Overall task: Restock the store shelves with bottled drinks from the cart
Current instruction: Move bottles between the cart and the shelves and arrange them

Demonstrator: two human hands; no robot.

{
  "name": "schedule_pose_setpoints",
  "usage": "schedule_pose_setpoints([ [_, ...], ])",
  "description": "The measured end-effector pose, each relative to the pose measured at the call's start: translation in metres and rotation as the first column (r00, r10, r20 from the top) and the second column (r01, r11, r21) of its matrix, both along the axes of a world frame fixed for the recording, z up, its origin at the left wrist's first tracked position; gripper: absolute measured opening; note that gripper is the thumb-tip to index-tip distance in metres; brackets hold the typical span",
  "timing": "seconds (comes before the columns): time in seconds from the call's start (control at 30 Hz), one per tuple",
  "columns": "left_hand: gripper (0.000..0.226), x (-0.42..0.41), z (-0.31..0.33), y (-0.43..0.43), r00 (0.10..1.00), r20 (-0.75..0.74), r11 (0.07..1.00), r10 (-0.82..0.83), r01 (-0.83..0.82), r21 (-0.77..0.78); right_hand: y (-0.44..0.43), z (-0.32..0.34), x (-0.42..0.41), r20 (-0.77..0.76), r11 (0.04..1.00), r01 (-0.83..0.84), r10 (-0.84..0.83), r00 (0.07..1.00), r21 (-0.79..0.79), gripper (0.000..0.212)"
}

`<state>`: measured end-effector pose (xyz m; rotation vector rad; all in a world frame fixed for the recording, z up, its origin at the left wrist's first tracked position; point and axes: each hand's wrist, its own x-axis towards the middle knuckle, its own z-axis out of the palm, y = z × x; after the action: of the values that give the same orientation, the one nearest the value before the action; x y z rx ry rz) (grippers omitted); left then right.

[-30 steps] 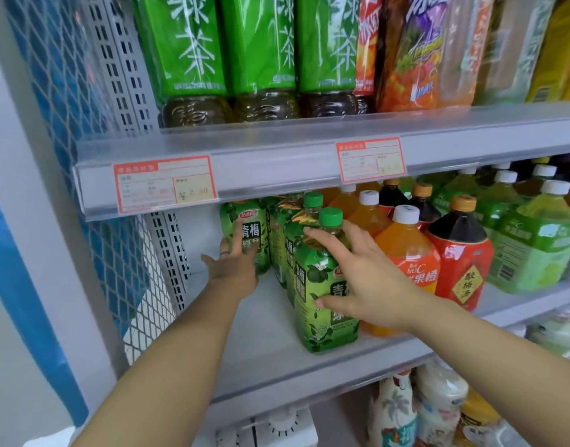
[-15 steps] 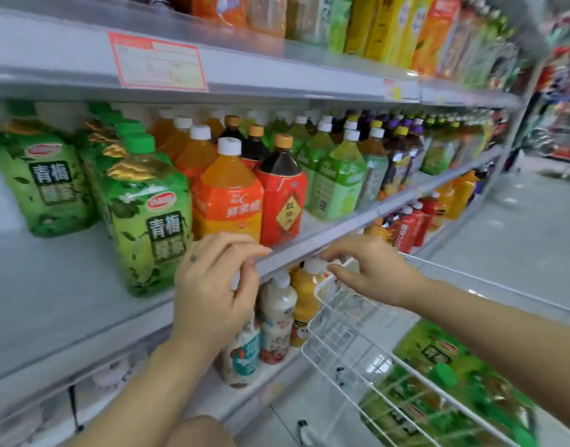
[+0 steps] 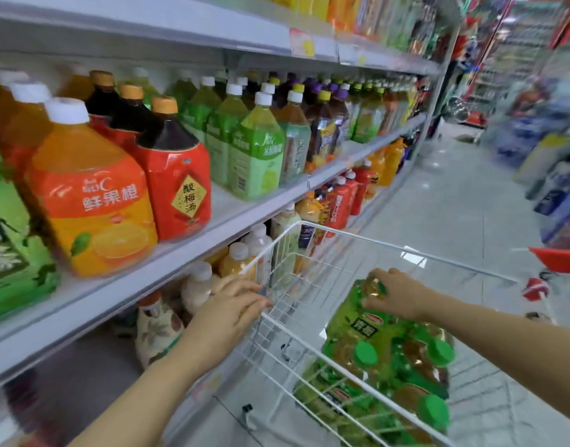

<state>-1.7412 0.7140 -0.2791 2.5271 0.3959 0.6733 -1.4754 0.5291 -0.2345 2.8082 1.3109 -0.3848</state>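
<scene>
Store shelves (image 3: pixel 245 217) flank the cart (image 3: pixel 287 285). Right hand (image 3: pixel 398 295) fingers (image 3: pixel 383 279) curl round the top of a green bottle (image 3: pixel 364 327) lying inside, its body running back toward the person. Left hand (image 3: pixel 229 308) is farther off, loosely open, holding nothing.

Bright, flat store light from above. Shadows are soft, darkest under the shelf (image 3: pixel 232 227) lip. Glare patch on the floor (image 3: pixel 454 204). Heavy motion blur in the far right aisle and at the left edge; green bottles (image 3: pixel 390 359) in the cart (image 3: pixel 374 241) smeared. Orange bottle (image 3: pixel 90 195) label readable. Fisheye bends shelf lines toward the corners.
</scene>
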Motion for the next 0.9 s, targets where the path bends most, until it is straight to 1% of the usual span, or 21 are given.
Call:
schedule_pose_setpoints([
  [0.1, 0.065, 0.0, -0.004, -0.002, 0.999, 0.04, 1.0, 0.021, -0.02, -0.02, -0.002, -0.012, -0.001, 0.028, 0.982, 0.027, -0.033, 0.999, 0.189, 0.045],
  [0.17, 0.062, 0.001, -0.005, -0.003, 0.999, 0.031, 0.999, 0.027, -0.026, -0.04, -0.002, -0.014, -0.006, 0.04, 0.964, 0.003, -0.014, 0.999, 0.265, 0.04],
  [0.33, 0.043, -0.002, 0.004, -0.008, 0.999, -0.022, 0.996, 0.046, -0.048, -0.071, 0.005, 0.002, -0.02, -0.021, 0.967, -0.112, 0.12, 0.993, 0.228, 0.036],
  [0.4, 0.041, -0.003, 0.01, -0.009, 0.994, -0.102, 0.995, 0.031, -0.04, -0.088, 0.012, 0.021, -0.029, -0.004, 0.958, -0.143, 0.149, 0.989, 0.248, 0.034],
  [0.47, 0.041, -0.004, 0.018, -0.008, 0.984, -0.177, 0.995, 0.0, -0.017, -0.096, 0.021, 0.057, -0.042, 0.032, 0.934, -0.159, 0.157, 0.987, 0.322, 0.031],
  [0.53, 0.03, -0.006, 0.037, -0.009, 0.981, -0.196, 0.992, -0.006, -0.019, -0.128, 0.026, 0.104, -0.059, 0.083, 0.879, -0.196, 0.177, 0.981, 0.434, 0.028],
  [0.57, 0.026, -0.01, 0.052, -0.012, 0.988, -0.155, 0.987, 0.011, -0.036, -0.159, 0.028, 0.128, -0.069, 0.12, 0.841, -0.23, 0.197, 0.973, 0.49, 0.026],
  [0.6, 0.023, -0.014, 0.071, -0.014, 0.997, -0.072, 0.981, 0.036, -0.049, -0.189, 0.03, 0.151, -0.08, 0.165, 0.802, -0.27, 0.215, 0.963, 0.532, 0.025],
  [0.63, 0.02, -0.02, 0.091, -0.016, 0.997, 0.05, 0.979, 0.063, -0.052, -0.195, 0.031, 0.172, -0.093, 0.214, 0.761, -0.316, 0.234, 0.948, 0.567, 0.024],
  [0.7, 0.02, -0.036, 0.134, -0.02, 0.949, 0.298, 0.984, 0.1, -0.049, -0.172, 0.037, 0.204, -0.118, 0.283, 0.664, -0.398, 0.279, 0.918, 0.633, 0.022],
  [0.77, 0.026, -0.057, 0.171, -0.023, 0.885, 0.452, 0.988, 0.112, -0.053, -0.142, 0.047, 0.227, -0.145, 0.325, 0.558, -0.457, 0.325, 0.888, 0.693, 0.019],
  [0.83, 0.036, -0.078, 0.195, -0.024, 0.853, 0.506, 0.989, 0.128, -0.07, -0.133, 0.059, 0.243, -0.172, 0.335, 0.484, -0.487, 0.369, 0.867, 0.727, 0.017],
  [0.9, 0.052, -0.096, 0.202, -0.025, 0.864, 0.478, 0.982, 0.158, -0.086, -0.169, 0.072, 0.252, -0.199, 0.321, 0.412, -0.512, 0.45, 0.833, 0.753, 0.016],
])
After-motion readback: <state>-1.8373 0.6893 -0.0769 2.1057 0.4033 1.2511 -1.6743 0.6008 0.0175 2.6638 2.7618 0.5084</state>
